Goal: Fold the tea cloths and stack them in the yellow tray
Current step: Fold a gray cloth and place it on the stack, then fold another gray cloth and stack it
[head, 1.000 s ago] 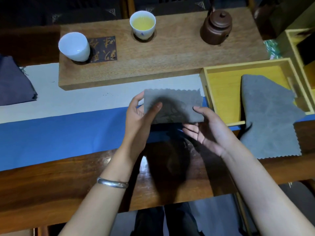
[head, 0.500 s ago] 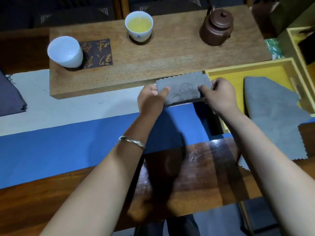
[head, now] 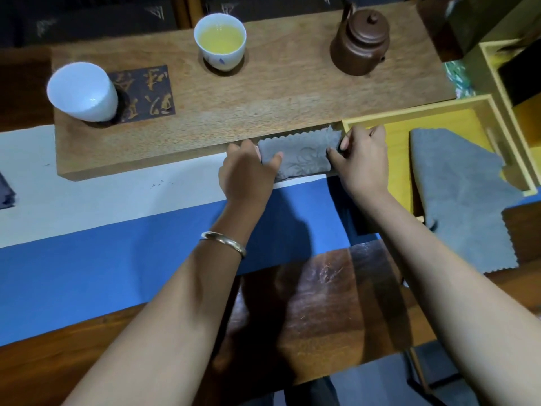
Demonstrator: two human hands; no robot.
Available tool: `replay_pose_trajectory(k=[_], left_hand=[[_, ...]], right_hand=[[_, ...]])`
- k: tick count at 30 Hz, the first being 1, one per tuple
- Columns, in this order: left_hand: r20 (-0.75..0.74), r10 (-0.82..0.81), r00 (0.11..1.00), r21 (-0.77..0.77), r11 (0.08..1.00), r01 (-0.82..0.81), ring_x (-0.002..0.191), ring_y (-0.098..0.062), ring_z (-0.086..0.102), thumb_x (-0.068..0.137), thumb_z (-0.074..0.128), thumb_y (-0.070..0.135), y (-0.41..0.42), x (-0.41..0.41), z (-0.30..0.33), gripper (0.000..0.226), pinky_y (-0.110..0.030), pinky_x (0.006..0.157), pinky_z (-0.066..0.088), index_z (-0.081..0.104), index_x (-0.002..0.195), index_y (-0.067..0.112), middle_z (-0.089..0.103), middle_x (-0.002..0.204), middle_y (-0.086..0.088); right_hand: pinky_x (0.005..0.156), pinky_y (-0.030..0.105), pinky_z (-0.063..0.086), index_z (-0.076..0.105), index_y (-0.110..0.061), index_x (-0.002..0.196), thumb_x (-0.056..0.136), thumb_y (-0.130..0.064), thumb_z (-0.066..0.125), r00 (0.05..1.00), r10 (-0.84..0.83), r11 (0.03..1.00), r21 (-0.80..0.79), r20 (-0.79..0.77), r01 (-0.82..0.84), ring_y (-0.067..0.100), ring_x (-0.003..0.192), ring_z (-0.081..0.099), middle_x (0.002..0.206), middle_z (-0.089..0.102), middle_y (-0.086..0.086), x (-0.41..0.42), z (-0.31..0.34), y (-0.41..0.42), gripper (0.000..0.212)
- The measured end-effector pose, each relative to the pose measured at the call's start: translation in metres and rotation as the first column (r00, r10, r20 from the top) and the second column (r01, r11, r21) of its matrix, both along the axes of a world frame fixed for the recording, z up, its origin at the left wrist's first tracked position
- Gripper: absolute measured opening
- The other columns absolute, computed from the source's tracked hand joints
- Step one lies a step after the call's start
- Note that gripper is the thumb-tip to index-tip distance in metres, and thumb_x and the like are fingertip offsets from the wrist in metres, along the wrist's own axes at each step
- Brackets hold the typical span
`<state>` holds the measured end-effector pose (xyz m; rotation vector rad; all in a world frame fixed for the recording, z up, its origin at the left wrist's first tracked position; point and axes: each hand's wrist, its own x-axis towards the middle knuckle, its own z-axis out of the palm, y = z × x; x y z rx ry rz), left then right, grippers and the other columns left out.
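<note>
A small grey tea cloth (head: pixel 301 155), folded into a narrow strip with a scalloped top edge, is held between both hands against the front of the wooden tea board. My left hand (head: pixel 246 174) pinches its left end, thumb on top. My right hand (head: pixel 361 159) pinches its right end, right at the left wall of the yellow tray (head: pixel 415 111). A second grey cloth (head: pixel 465 197) lies unfolded, partly in the tray and hanging over its near edge onto the table.
The wooden tea board (head: pixel 263 106) carries a white cup (head: pixel 83 93), a cup of yellow tea (head: pixel 220 39) and a brown teapot (head: pixel 361 43). A blue and white runner (head: pixel 117 230) covers the table. A dark cloth (head: pixel 6 191) lies far left. Another yellow box (head: pixel 497 71) stands far right.
Both hands have carried the folded cloth away from me and to the right, up to the tea board's front edge beside the tray; fingers went from loose to pinching its ends.
</note>
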<state>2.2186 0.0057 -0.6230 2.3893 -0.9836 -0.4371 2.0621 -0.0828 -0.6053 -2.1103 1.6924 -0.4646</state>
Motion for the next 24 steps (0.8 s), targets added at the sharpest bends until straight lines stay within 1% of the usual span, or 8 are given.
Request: replay_pose_trajectory(k=[3, 6, 9, 11, 15, 17, 21, 24], left_hand=[[-0.014, -0.04, 0.999, 0.098, 0.994, 0.042, 0.086, -0.032, 0.06, 0.085, 0.06, 0.05, -0.002, 0.002, 0.005, 0.045, -0.035, 0.071, 0.047, 0.059, 0.097, 0.007, 0.059, 0.105, -0.011], [-0.024, -0.045, 0.999, 0.168, 0.985, 0.049, 0.094, -0.029, 0.059, 0.085, 0.053, 0.045, 0.002, 0.007, 0.015, 0.038, -0.035, 0.073, 0.048, 0.06, 0.099, 0.011, 0.06, 0.106, -0.008], [0.045, -0.096, 0.994, 0.098, 0.991, 0.091, 0.092, -0.026, 0.055, 0.086, 0.051, 0.037, 0.012, 0.001, 0.031, 0.024, -0.032, 0.064, 0.036, 0.056, 0.093, 0.015, 0.052, 0.098, 0.0], [0.067, -0.199, 0.978, 0.018, 0.98, 0.199, 0.091, -0.026, 0.053, 0.087, 0.051, 0.031, 0.015, -0.011, 0.042, 0.017, -0.03, 0.063, 0.033, 0.054, 0.092, 0.015, 0.049, 0.096, 0.001], [0.121, -0.486, 0.866, -0.052, 0.868, 0.495, 0.093, -0.025, 0.052, 0.09, 0.054, 0.025, 0.0, -0.053, 0.057, 0.016, -0.034, 0.065, 0.046, 0.056, 0.099, 0.012, 0.056, 0.1, -0.004], [0.13, -0.584, 0.801, -0.05, 0.803, 0.593, 0.093, -0.023, 0.052, 0.091, 0.054, 0.028, -0.01, -0.079, 0.058, 0.018, -0.034, 0.067, 0.047, 0.055, 0.103, 0.014, 0.055, 0.1, -0.004], [0.156, -0.709, 0.688, 0.018, 0.698, 0.716, 0.103, -0.024, 0.05, 0.091, 0.054, 0.033, -0.038, -0.128, 0.053, 0.029, -0.033, 0.071, 0.046, 0.054, 0.113, 0.014, 0.055, 0.109, -0.005], [0.106, -0.767, 0.633, 0.083, 0.642, 0.763, 0.107, -0.024, 0.049, 0.088, 0.054, 0.035, -0.069, -0.159, 0.052, 0.029, -0.035, 0.075, 0.044, 0.053, 0.111, 0.017, 0.055, 0.11, -0.004]], right_hand=[[0.058, 0.022, 0.02, 0.045, -0.013, 0.08, 0.079, -0.02, 0.067, 0.996, -0.076, 0.996, 0.053, 0.039, 0.074, 0.017, 0.083, 0.036, 0.098, 0.056, 0.012, 0.003, 0.002, -0.002, 0.023], [0.058, 0.022, 0.02, 0.05, -0.011, 0.082, 0.082, -0.023, 0.064, 0.995, -0.068, 0.997, 0.049, 0.071, 0.064, 0.022, 0.086, 0.045, 0.091, 0.057, 0.012, -0.004, 0.009, 0.0, 0.018], [0.066, 0.025, 0.028, 0.053, -0.01, 0.086, 0.088, -0.029, 0.059, 0.996, -0.03, 1.0, -0.002, 0.089, 0.031, 0.023, 0.088, 0.049, 0.092, 0.058, 0.01, -0.029, 0.019, 0.015, 0.02], [0.071, 0.031, 0.034, 0.055, -0.009, 0.091, 0.09, -0.031, 0.057, 0.998, -0.017, 0.999, -0.048, 0.053, 0.02, 0.026, 0.09, 0.051, 0.095, 0.057, 0.01, -0.055, 0.026, 0.029, 0.022], [0.068, 0.035, 0.04, 0.054, -0.01, 0.095, 0.091, -0.03, 0.057, 0.997, -0.019, 0.995, -0.102, -0.071, 0.012, 0.028, 0.092, 0.052, 0.097, 0.054, 0.011, -0.116, 0.04, 0.048, 0.02], [0.067, 0.038, 0.043, 0.055, -0.009, 0.097, 0.09, -0.029, 0.057, 0.99, -0.038, 0.993, -0.117, -0.133, 0.022, 0.03, 0.093, 0.052, 0.098, 0.054, 0.012, -0.147, 0.046, 0.05, 0.021], [0.072, 0.041, 0.045, 0.056, -0.006, 0.1, 0.085, -0.024, 0.063, 0.972, -0.129, 0.985, -0.137, -0.198, 0.103, 0.036, 0.093, 0.054, 0.097, 0.053, 0.017, -0.204, 0.053, 0.046, 0.025], [0.073, 0.04, 0.043, 0.056, -0.006, 0.101, 0.083, -0.025, 0.066, 0.953, -0.204, 0.974, -0.142, -0.224, 0.175, 0.037, 0.094, 0.054, 0.096, 0.052, 0.017, -0.242, 0.051, 0.038, 0.028]])
